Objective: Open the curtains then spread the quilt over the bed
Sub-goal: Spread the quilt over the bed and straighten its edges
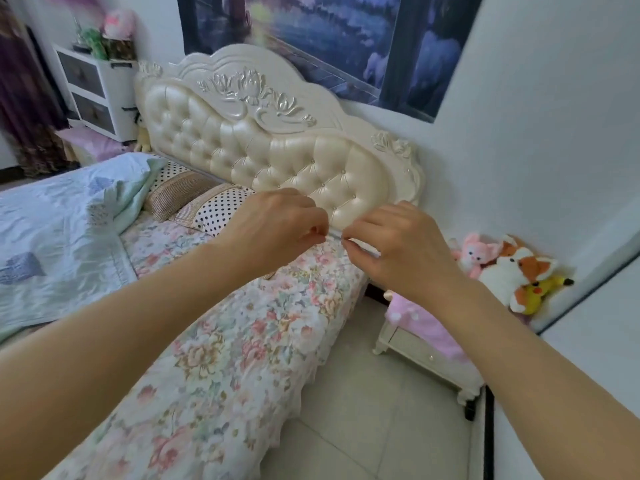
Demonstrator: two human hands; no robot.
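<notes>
The light blue quilt (59,237) lies bunched on the left half of the bed, its corner folded back near the pillows. The floral sheet (225,344) is bare on the right half. My left hand (277,226) and my right hand (401,244) hover close together over the sheet's top corner, just in front of the cream tufted headboard (277,150). Both have thumb and fingertips pinched together. I can make out nothing held between them. A dark purple curtain (24,98) hangs at the far left edge.
Two polka-dot pillows (214,209) rest against the headboard. A low bedside table with a pink cloth (426,337) stands right of the bed, with plush toys (512,271) behind it. A white drawer unit (93,88) stands at the back left. The floor is tiled.
</notes>
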